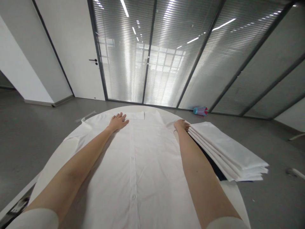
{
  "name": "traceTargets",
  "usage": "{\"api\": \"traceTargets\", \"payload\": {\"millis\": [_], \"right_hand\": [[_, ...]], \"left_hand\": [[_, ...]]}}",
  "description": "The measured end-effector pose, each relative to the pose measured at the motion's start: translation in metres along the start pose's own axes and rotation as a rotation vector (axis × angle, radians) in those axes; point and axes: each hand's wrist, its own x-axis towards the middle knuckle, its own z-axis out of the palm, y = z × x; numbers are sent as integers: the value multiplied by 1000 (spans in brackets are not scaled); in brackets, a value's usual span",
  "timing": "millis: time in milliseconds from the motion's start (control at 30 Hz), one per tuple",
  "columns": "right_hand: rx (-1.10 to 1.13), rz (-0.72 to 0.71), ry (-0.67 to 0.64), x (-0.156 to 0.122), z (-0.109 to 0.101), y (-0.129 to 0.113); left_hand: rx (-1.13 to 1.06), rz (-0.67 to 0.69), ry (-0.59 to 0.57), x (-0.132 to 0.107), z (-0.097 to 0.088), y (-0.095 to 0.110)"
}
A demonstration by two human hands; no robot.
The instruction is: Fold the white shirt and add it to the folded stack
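A white button-up shirt [154,159] lies front up on a round white table, its collar at the far end and its button placket running toward me. My left hand [118,121] rests flat on the shirt beside the collar, fingers spread. At the shirt's right shoulder and sleeve, my right hand [182,124] has its fingers bent together on the fabric, close against a stack of folded white cloth [224,146]. What lies under those fingers is partly hidden. Something dark shows beneath the stack.
The round table [56,160] has its rim showing at the left. A blue and pink object [200,110] lies on the floor by the glass partition [164,63]. A white door [71,47] stands back left. A pale bar-like part [297,173] shows at the right edge.
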Motion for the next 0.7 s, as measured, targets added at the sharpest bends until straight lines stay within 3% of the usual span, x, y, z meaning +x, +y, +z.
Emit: {"api": "traceTargets", "payload": {"millis": [167,300,467,567,700], "right_hand": [[50,-14,87,1,-2,2],[114,-46,97,2,-7,1],[186,-279,124,-14,-19,-30],[193,-586,124,-50,-20,-47],[-18,-1360,-63,-121,-13,-34]], "left_hand": [[-23,170,236,-4,-3,11],[-236,331,190,2,-5,19],[-557,235,158,10,-10,34],[-805,104,172,10,-18,45],[-856,-37,206,6,-33,47]]}}
